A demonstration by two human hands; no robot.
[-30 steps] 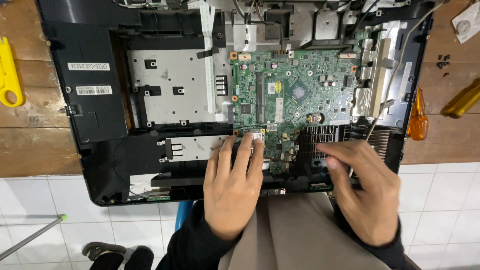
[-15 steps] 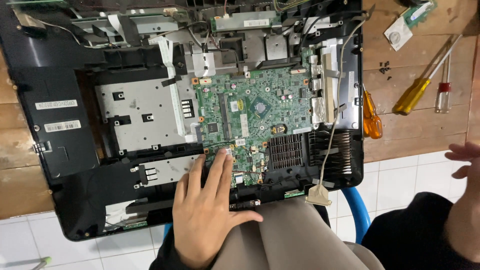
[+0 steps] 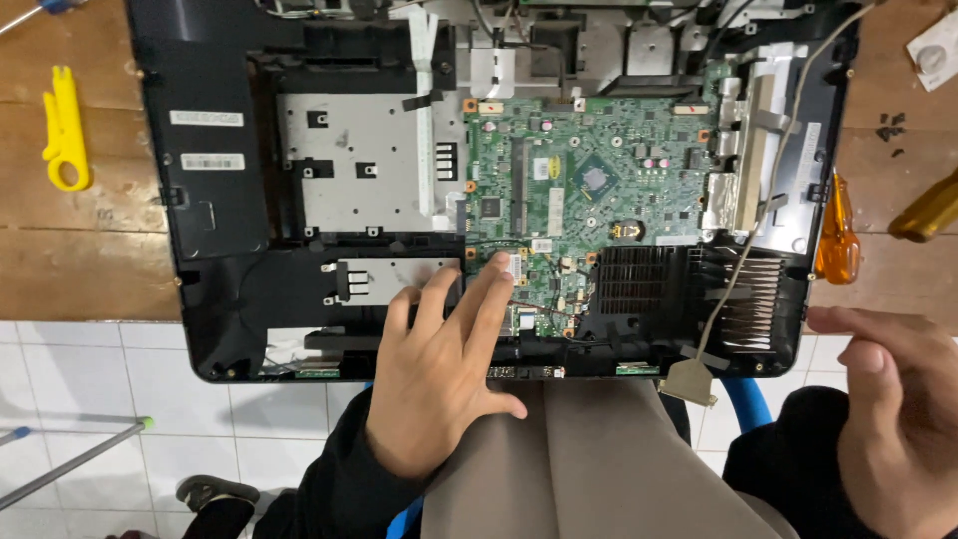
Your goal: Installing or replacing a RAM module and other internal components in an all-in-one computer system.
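Note:
An opened all-in-one computer (image 3: 215, 250) with a black plastic shell lies face down across a wooden table and my lap. Its green circuit board (image 3: 589, 190) is exposed in the middle. My left hand (image 3: 439, 374) lies flat on the lower edge of the case, fingers spread, fingertips touching the bottom left corner of the board. My right hand (image 3: 893, 414) hovers off the case at the lower right, fingers loosely apart, holding nothing. A grey cable with a beige flat connector (image 3: 689, 384) hangs over the case's lower right edge.
A yellow plastic tool (image 3: 65, 130) lies on the wooden table (image 3: 80, 260) to the left. An orange-handled screwdriver (image 3: 836, 230) and a yellow handle (image 3: 923, 210) lie to the right, with small black screws (image 3: 891, 128). White tiled floor below; a metal rod (image 3: 75, 461) at lower left.
My right hand left the black heat-sink area and pulled away to the right, off the case. The left hand stayed on the lower board edge. The view shifted sideways.

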